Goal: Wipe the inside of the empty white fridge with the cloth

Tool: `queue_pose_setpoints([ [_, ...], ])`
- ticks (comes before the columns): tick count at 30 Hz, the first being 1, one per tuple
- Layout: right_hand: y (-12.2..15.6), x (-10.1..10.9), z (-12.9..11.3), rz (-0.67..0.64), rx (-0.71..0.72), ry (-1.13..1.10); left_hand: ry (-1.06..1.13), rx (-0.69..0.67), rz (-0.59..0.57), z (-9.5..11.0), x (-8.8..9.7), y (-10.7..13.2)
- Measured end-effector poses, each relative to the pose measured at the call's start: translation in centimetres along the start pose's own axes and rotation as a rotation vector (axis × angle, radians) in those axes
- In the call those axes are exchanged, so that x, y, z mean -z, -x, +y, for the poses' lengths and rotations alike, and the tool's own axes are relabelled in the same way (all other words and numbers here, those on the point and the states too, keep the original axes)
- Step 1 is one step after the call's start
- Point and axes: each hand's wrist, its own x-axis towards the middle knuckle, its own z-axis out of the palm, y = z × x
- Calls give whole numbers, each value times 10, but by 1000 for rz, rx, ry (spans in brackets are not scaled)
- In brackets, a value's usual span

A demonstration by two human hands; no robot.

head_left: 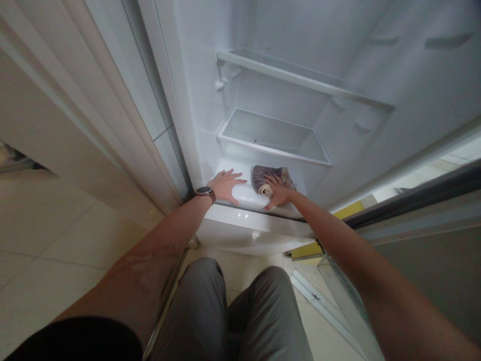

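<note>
Inside a white refrigerator, my left hand (224,187) lies on the bottom surface (246,194) with its fingers spread and nothing in it. A watch is on that wrist. To its right, my right hand (280,192) grips a folded dark purplish cloth (262,174) with a beige inner side. The fingers reach over the top of the cloth, and the thumb sits at its near edge. Both hands are just behind the front sill (248,223) of the refrigerator.
Above the hands are a lower glass shelf (274,150) and a higher shelf (300,80). The refrigerator door (424,250) stands open at the right. A white strip (326,306) and a clear panel (343,293) are on the floor side, near a yellow object (306,250).
</note>
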Motion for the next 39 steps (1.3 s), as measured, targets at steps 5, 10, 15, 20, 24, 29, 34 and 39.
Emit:
queue_pose_setpoints([
  [5, 0, 0, 0, 7, 4, -1, 1, 1, 3, 0, 0, 0],
  [10, 1, 0, -1, 2, -5, 13, 5, -2, 6, 0, -1, -1],
  [15, 1, 1, -2, -4, -3, 6, 8, 4, 8, 0, -2, -1],
  [20, 1, 0, 0, -6, -9, 6, 3, 6, 1, -1, -1, -1],
  [24, 0, 0, 1, -9, 4, 10, 3, 7, -4, 0, 0, -1],
  [29, 1, 0, 0, -2, -4, -1, 14, 10, -12, 0, 0, -1],
  [34, 2, 1, -2, -1, -1, -6, 13, 4, -5, -2, -1, -1],
  [39, 3, 2, -3, -9, -6, 13, 15, 2, 4, -2, -3, -1],
])
